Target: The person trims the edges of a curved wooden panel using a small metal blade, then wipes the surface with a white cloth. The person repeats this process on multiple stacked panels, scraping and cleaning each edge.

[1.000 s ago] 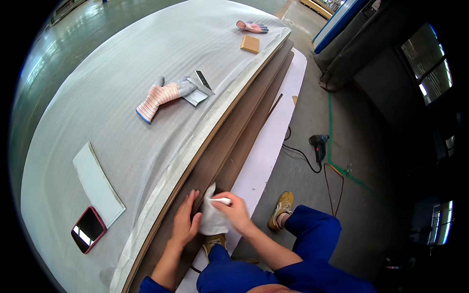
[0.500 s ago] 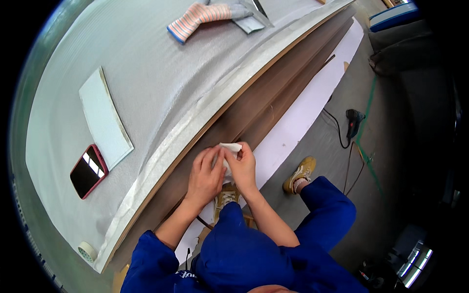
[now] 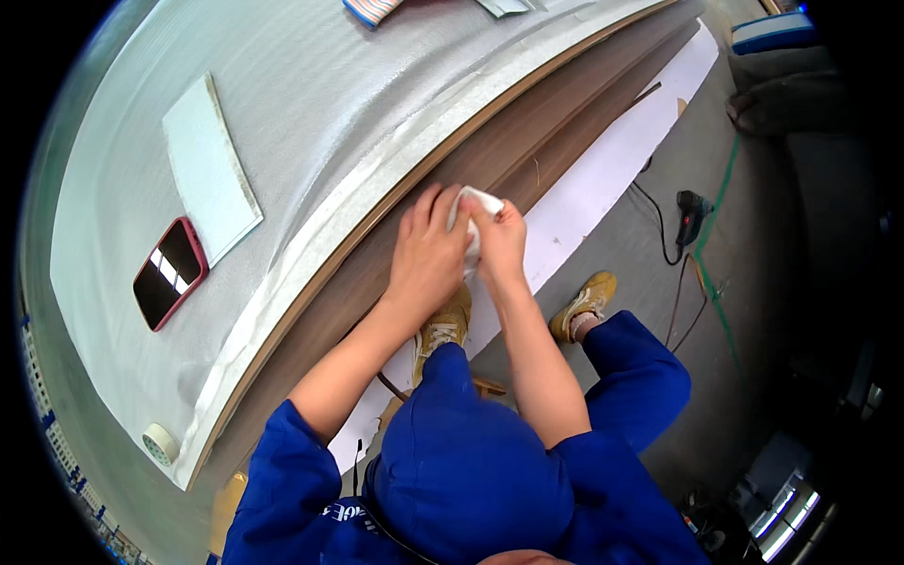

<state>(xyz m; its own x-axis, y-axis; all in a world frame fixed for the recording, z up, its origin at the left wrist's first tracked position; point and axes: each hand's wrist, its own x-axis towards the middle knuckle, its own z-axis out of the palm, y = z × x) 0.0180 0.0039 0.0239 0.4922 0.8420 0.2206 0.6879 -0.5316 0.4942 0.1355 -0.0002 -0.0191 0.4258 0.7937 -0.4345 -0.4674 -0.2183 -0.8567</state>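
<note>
White cloth [image 3: 478, 218], pale grey worktop [image 3: 311, 113], dark brown wood-grain board [image 3: 527, 141], white sheet [image 3: 209, 169], black phone in a red case [image 3: 169, 273], white strip on grey floor [image 3: 603, 179], tan shoes [image 3: 586, 303], blue sleeves [image 3: 282, 471], black power tool [image 3: 691, 213], green floor line [image 3: 725, 188], cream tape roll [image 3: 160, 443].

Both bare forearms rise from blue sleeves at about six o'clock and converge toward twelve. The left hand [image 3: 428, 252] lies palm down with fingers extended and spread slightly, pointing toward one o'clock. The right hand [image 3: 499, 240] sits just beside it at three o'clock, touching it, fingers curled closed in a pinch, knuckles up, wrist straight.
</note>
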